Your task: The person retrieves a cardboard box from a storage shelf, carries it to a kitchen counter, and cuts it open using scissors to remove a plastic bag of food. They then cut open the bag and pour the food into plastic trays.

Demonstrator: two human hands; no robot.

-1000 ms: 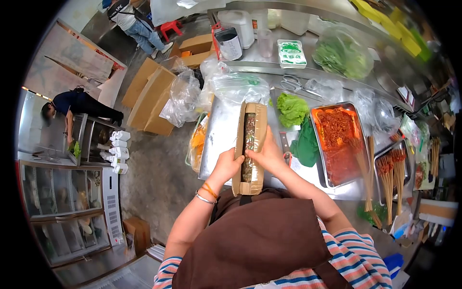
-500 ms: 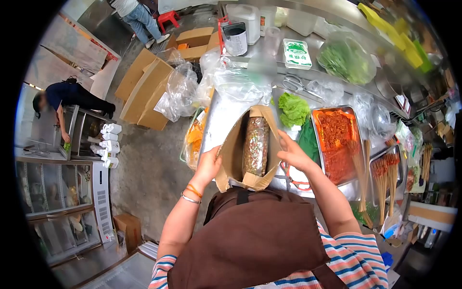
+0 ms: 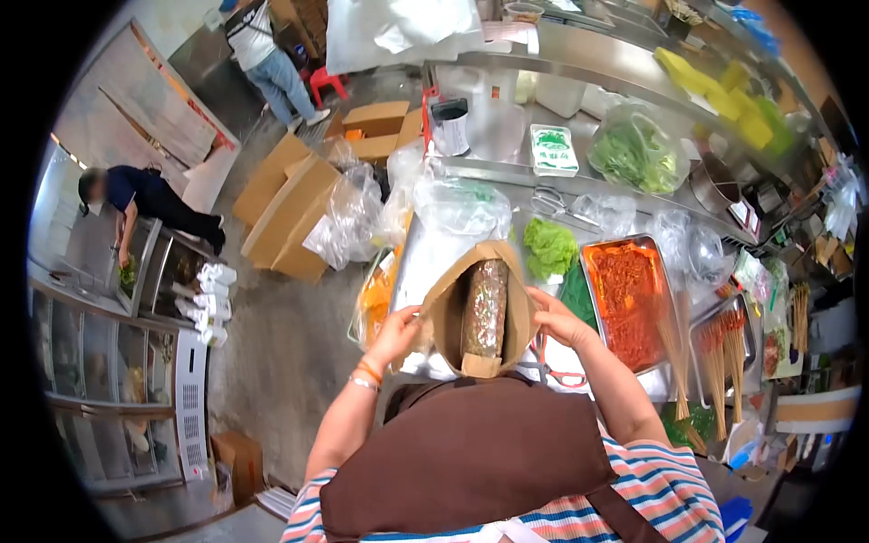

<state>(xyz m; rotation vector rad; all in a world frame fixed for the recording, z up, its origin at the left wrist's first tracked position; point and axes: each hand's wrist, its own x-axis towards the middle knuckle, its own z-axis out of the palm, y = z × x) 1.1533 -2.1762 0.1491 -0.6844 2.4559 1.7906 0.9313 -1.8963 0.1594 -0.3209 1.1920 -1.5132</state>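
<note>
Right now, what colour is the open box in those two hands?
The box is brown, best seen in the head view.

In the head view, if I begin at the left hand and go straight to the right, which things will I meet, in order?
The left hand → the open cardboard carton → the right hand → the red food → the red-topped skewers.

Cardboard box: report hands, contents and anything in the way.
Left hand and right hand gripping opposite sides of cardboard box. Sides spread open, clear-wrapped bundle inside. Nothing seen blocking the opening.
</note>
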